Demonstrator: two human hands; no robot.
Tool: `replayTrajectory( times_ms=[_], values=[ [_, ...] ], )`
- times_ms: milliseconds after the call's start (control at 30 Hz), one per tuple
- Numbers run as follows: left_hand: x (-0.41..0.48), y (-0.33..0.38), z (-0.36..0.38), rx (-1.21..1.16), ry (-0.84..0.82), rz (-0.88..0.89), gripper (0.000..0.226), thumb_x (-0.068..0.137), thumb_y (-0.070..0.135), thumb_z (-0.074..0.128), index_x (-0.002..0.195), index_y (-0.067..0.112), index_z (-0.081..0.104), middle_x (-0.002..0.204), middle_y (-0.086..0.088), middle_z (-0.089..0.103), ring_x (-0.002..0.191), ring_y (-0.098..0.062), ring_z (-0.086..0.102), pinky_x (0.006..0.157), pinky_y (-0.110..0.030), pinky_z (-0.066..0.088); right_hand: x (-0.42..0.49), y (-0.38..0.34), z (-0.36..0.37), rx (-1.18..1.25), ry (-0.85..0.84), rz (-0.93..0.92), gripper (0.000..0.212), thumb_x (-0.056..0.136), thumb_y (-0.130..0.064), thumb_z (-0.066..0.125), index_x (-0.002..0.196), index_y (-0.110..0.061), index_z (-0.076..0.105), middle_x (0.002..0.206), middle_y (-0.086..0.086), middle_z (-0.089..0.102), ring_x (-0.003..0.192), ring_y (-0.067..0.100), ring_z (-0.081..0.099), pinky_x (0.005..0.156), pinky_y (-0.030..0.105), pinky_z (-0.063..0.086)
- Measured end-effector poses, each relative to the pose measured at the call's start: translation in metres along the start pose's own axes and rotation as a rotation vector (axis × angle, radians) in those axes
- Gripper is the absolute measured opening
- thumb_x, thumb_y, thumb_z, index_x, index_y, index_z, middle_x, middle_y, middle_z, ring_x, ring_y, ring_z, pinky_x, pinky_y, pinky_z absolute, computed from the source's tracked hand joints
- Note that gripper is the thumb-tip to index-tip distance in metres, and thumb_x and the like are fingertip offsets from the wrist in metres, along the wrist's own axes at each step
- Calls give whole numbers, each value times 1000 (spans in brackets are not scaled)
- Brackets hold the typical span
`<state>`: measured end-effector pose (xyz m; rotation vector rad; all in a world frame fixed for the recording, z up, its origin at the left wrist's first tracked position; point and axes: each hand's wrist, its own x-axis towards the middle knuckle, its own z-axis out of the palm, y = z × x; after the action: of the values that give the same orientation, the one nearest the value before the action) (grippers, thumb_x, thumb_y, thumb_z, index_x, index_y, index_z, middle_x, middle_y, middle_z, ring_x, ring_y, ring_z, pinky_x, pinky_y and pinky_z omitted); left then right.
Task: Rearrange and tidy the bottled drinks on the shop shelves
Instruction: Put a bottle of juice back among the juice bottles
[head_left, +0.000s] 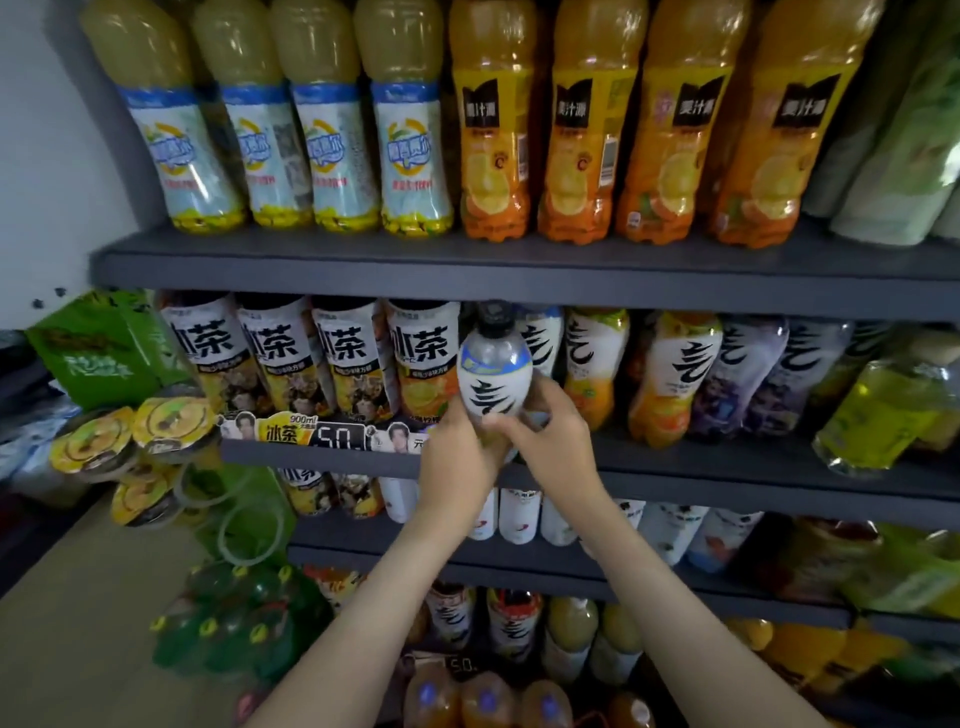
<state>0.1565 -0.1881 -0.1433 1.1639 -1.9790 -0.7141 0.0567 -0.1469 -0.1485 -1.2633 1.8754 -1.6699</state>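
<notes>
A clear bottle with a black cap and a white label (493, 371) stands upright at the front edge of the second shelf (727, 473). My left hand (457, 457) grips its lower part from the left. My right hand (550, 436) wraps around its base from the right. To its left stand several iced tea bottles (343, 358) with white labels. To its right are similar white-label bottles (675, 374) in orange and purple flavours.
The top shelf (519, 270) holds pale yellow bottles (332, 135) and orange juice bottles (587, 135). Green packs (104, 343) and stacked yellow-lidded cups (135, 447) hang at the left. Lower shelves carry more bottles (519, 514). A green bottle (883, 410) leans at the right.
</notes>
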Motion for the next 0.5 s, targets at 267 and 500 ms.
replayTrajectory(
  times_ms=[267, 500],
  values=[
    [21, -13, 16, -25, 51, 6, 51, 76, 34, 78, 118, 12, 59, 109, -2, 69, 100, -20, 63, 66, -18, 38, 11, 40, 7, -219, 264, 33, 56, 96, -29, 55, 142, -6, 37, 140, 12, 44, 130, 24, 42, 104, 32, 38],
    [44, -21, 23, -77, 177, -22, 55, 72, 33, 80, 117, 8, 59, 109, -7, 66, 100, -20, 61, 75, -19, 42, 41, 34, 25, -442, 256, 72, 63, 93, -34, 58, 142, -3, 34, 135, 16, 49, 120, 33, 50, 84, 39, 45]
  ],
)
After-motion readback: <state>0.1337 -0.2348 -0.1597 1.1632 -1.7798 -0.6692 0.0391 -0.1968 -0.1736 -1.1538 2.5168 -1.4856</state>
